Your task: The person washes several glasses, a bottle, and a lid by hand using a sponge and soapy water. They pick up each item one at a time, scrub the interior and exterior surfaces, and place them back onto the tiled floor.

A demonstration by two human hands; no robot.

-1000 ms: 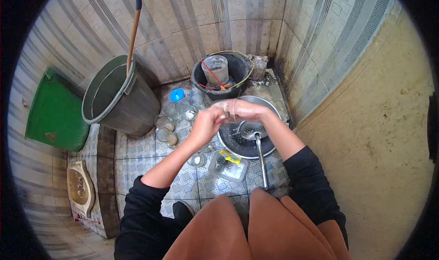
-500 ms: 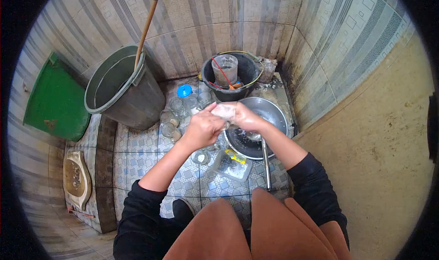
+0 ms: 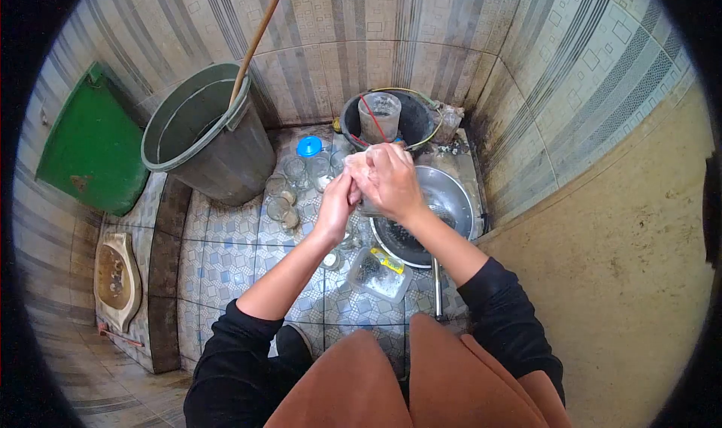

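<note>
My left hand (image 3: 336, 204) and my right hand (image 3: 391, 183) are pressed together over the left side of a wide metal pan (image 3: 460, 206). Both have their fingers curled. My right hand is closed on a whitish soapy pad (image 3: 358, 164), partly covered by its fingers. Whatever my left hand grips is hidden. Left of the hands, several clear glass jars (image 3: 295, 170) and a blue lid (image 3: 309, 146) are on the tiles. Below the hands lies a clear plastic tub (image 3: 380, 275) with a yellow label and suds.
A black bucket (image 3: 351, 119) behind the pan holds a cloudy container (image 3: 380, 112). A large grey bin (image 3: 226, 157) with a wooden stick (image 3: 254, 44) stands at left, beside a green bin (image 3: 90, 146). The pan's handle (image 3: 438, 289) points toward my knees. A pale panel (image 3: 602, 277) borders the right.
My right hand has turned over and risen, its knuckles now on top around the whitish pad. My left hand has rotated to sit below and left of it. The view has shifted slightly.
</note>
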